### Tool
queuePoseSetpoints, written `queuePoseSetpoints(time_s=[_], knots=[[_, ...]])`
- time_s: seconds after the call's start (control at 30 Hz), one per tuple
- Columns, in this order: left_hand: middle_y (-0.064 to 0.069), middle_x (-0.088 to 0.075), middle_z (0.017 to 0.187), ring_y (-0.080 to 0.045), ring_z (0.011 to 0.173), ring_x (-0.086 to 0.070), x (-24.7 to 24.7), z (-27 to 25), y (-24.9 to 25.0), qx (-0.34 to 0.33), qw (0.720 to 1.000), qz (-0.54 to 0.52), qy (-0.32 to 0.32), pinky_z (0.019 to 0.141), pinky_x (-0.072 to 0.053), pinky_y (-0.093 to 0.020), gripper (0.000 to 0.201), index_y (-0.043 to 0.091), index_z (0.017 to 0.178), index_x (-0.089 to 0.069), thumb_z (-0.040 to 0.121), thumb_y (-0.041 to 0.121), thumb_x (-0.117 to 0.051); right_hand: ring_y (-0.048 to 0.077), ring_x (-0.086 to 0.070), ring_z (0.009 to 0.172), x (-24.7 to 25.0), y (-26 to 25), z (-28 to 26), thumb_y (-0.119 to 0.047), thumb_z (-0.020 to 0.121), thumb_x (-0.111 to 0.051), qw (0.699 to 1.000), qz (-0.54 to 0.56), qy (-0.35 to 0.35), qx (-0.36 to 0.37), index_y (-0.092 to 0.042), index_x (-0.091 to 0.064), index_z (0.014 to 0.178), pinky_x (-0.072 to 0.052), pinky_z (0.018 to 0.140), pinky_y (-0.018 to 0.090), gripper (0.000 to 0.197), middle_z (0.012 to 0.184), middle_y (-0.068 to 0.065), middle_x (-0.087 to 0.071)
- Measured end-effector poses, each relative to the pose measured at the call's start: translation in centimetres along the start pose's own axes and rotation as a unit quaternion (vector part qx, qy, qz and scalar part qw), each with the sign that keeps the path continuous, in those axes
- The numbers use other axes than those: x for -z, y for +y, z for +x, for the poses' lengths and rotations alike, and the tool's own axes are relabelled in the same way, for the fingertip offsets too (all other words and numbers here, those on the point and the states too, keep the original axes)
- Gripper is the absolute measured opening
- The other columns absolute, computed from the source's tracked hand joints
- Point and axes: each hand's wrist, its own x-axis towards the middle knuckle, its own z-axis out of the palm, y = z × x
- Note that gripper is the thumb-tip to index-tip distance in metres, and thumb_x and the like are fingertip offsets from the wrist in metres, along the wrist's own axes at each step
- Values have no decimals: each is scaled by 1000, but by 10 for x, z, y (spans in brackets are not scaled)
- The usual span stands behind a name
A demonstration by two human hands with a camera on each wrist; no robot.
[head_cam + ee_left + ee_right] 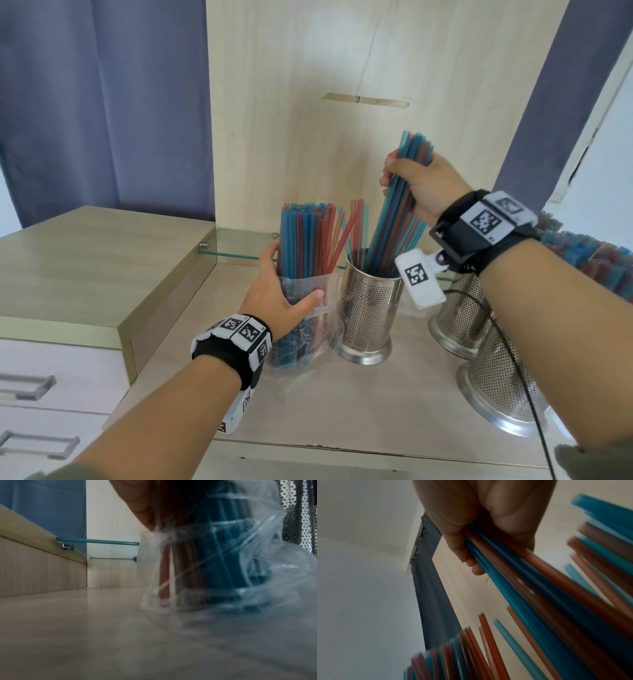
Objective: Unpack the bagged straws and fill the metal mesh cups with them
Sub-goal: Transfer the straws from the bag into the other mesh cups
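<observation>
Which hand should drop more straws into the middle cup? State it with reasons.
Right hand: it already grips a red and blue straw bundle dipping into the perforated metal cup. Left hand steadies the clear plastic bag.

I see a pale wood back panel (291,120), blue-grey curtains (102,102) either side, a glass shelf (239,255), a light countertop (376,404), drawers (51,377) at left.

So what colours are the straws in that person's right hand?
Blue and reddish-brown: the bundle of thin plastic straws in the right hand shows best in the head view.
</observation>
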Motion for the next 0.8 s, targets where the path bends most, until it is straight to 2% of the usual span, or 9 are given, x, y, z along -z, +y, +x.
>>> queuePoseSetpoints(time_s=[0.1,0.23,0.37,0.5,0.57,0.6,0.7,0.73,0.8], knots=[[15,-51,114,-3,102,-56,0,0,2,-1,1000,-2,3,91,-46,-22,105,29,149,-8,75,36,-82,18,-55,63,-4,20,-4,-8,87,-61,1000,-5,-24,-15,-13,-57,80,-50,69,32,9,62,2,-58],[15,-51,114,-4,101,-56,0,0,2,1,1000,-1,5,90,-45,-21,104,29,149,-7,76,37,-81,18,-55,59,-12,43,-12,-3,92,-57,998,-41,-32,-31,-12,-58,77,-50,66,32,18,62,6,-58],[14,-51,113,-3,100,-56,-1,0,2,2,1000,-1,4,89,-45,-19,104,29,149,-8,76,36,-81,25,-54,60,-17,62,-18,-10,87,-60,993,-89,-33,-69,-15,-61,64,-51,73,45,24,63,8,-59],[16,-50,112,-3,102,-56,-1,0,1,0,1000,-2,4,92,-45,-21,103,30,149,-8,76,36,-81,18,-58,64,-15,55,-13,-13,87,-63,992,-92,1,-83,-5,-60,65,-54,75,37,24,69,7,-61],[17,-49,111,-3,101,-56,-1,1,1,1,1000,-1,2,91,-44,-20,103,29,149,-8,76,36,-80,17,-64,76,-13,48,-12,-28,84,-69,982,-173,39,-71,-7,-64,88,-55,76,32,22,83,5,-66],[17,-49,111,-2,101,-56,-1,1,1,1,1000,-1,1,90,-44,-20,103,30,149,-7,76,36,-80,15,-63,79,-11,45,-13,-33,86,-70,970,-229,58,-64,-10,-59,108,-52,73,26,34,90,2,-64],[16,-50,111,-3,100,-58,-1,1,0,0,1000,-5,2,90,-46,-21,104,31,148,-7,76,37,-81,-2,-51,72,-8,38,-17,-21,92,-65,934,-349,65,43,-15,-28,144,-37,60,6,64,96,-5,-54],[14,-51,112,-5,102,-59,-1,1,-1,-3,1000,-6,2,91,-48,-23,104,32,148,-7,75,37,-81,-3,-51,76,-7,35,-19,-16,92,-64,922,-371,61,94,-16,-23,149,-35,66,3,70,106,-2,-52],[13,-52,113,-7,103,-60,-1,1,-1,-3,1000,-5,1,92,-48,-24,104,34,148,-7,75,38,-81,9,-51,109,-3,39,-23,-16,88,-66,877,-426,81,208,-15,-24,151,-31,95,4,76,132,10,-45]])
